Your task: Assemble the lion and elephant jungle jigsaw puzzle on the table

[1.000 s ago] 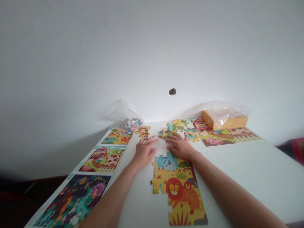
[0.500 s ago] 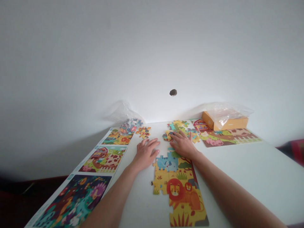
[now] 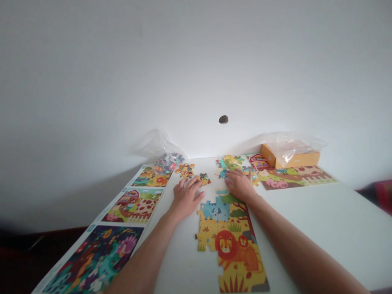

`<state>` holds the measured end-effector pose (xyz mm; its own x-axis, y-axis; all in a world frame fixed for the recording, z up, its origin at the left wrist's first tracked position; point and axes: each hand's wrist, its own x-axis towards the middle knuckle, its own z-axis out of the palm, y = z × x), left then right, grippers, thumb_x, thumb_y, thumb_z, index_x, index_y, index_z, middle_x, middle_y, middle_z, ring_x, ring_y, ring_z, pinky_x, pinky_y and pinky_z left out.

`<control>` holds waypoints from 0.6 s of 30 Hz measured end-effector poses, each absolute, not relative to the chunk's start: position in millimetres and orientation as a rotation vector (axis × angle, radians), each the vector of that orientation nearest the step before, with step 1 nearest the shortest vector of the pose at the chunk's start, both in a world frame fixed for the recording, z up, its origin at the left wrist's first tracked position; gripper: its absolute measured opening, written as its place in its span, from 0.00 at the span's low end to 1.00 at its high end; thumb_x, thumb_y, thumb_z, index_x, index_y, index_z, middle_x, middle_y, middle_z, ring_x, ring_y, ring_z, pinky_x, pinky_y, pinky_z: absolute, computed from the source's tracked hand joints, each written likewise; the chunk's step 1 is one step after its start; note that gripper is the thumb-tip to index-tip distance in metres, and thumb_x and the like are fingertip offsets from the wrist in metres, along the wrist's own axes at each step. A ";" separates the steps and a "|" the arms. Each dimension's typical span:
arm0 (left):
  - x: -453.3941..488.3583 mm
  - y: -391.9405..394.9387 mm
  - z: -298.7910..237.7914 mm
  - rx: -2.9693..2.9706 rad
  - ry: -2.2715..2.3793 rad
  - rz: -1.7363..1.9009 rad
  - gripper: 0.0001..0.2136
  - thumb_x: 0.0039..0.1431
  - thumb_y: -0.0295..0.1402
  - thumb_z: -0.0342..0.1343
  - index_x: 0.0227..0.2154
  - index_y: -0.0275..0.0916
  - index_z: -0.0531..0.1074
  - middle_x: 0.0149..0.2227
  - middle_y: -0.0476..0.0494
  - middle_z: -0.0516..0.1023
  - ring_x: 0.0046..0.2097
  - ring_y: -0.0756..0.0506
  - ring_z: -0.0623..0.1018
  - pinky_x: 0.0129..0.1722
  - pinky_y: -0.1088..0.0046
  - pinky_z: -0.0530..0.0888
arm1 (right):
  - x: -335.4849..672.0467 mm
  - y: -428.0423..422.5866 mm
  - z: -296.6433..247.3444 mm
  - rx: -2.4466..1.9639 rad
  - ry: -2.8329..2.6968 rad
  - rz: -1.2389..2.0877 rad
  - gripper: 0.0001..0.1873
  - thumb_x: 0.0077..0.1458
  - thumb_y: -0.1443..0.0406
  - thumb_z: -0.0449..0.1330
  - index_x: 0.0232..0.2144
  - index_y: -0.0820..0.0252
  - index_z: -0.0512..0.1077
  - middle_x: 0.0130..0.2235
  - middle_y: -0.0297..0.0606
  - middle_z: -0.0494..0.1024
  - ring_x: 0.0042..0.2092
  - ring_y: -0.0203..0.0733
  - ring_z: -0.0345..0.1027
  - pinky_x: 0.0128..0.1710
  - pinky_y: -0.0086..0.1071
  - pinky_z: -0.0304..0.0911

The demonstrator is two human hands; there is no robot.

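Note:
My left hand (image 3: 186, 200) lies with fingers spread on the white table, its fingertips at a small puzzle piece (image 3: 205, 179). My right hand (image 3: 240, 185) rests flat, fingers stretched over a pile of loose pieces; a blue puzzle piece (image 3: 221, 173) shows at its fingertips. Neither hand is closed round anything. Below both hands is a partly joined puzzle (image 3: 235, 245) with lions, yellow grass and a blue elephant. Its left edge is uneven. More loose pieces (image 3: 229, 161) lie beyond my right hand, partly covered by it, and others (image 3: 185, 169) lie beyond my left fingers.
Three picture sheets (image 3: 131, 205) line the table's left side. A clear bag of pieces (image 3: 168, 159) stands at the back left. At the back right, an orange box (image 3: 297, 159) with clear plastic sits on a farm puzzle (image 3: 275, 182). The wall (image 3: 196, 81) has a hole.
A small puzzle piece has moved left from my right fingertips to my left ones. A blue piece now shows by my right hand, which has shifted slightly right.

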<state>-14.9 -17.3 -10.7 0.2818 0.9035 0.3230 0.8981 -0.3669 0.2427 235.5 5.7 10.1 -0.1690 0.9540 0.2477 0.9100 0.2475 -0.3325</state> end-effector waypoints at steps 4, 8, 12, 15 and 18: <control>-19.2 -17.5 -5.4 2.528 1.725 0.731 0.15 0.62 0.39 0.54 0.51 0.53 0.76 0.56 0.47 0.72 0.55 0.37 0.68 0.56 0.55 0.64 | 232.0 1.9 12.4 -1.600 -2.215 0.100 0.14 0.63 0.59 0.54 0.42 0.49 0.79 0.53 0.39 0.75 0.59 0.57 0.59 0.64 0.65 0.31; -19.2 -18.6 -3.1 2.497 1.814 0.652 0.15 0.62 0.40 0.54 0.51 0.56 0.76 0.54 0.46 0.73 0.52 0.36 0.68 0.53 0.53 0.65 | 230.6 -0.3 12.5 -1.474 -2.305 0.078 0.15 0.63 0.60 0.54 0.45 0.48 0.79 0.49 0.40 0.75 0.55 0.54 0.60 0.63 0.61 0.38; -17.4 -18.9 -4.5 2.447 1.909 0.604 0.19 0.62 0.42 0.53 0.56 0.57 0.72 0.61 0.46 0.69 0.57 0.32 0.65 0.54 0.48 0.63 | 232.6 -1.0 10.6 -1.347 -2.400 0.116 0.18 0.61 0.58 0.56 0.51 0.50 0.76 0.52 0.43 0.73 0.55 0.55 0.59 0.60 0.57 0.46; -18.4 -20.3 -3.9 2.517 1.780 0.585 0.20 0.61 0.44 0.54 0.56 0.59 0.71 0.65 0.49 0.63 0.62 0.30 0.61 0.58 0.47 0.60 | 232.7 -2.4 10.0 -1.259 -2.437 0.172 0.22 0.60 0.56 0.58 0.56 0.51 0.72 0.56 0.43 0.72 0.57 0.56 0.57 0.60 0.58 0.46; -19.3 -21.3 -3.8 2.539 1.746 0.525 0.21 0.60 0.47 0.55 0.56 0.59 0.72 0.67 0.49 0.61 0.64 0.27 0.57 0.59 0.42 0.57 | 231.8 -3.9 10.5 -1.237 -2.454 0.230 0.23 0.59 0.56 0.59 0.57 0.50 0.71 0.59 0.42 0.71 0.59 0.59 0.56 0.61 0.63 0.43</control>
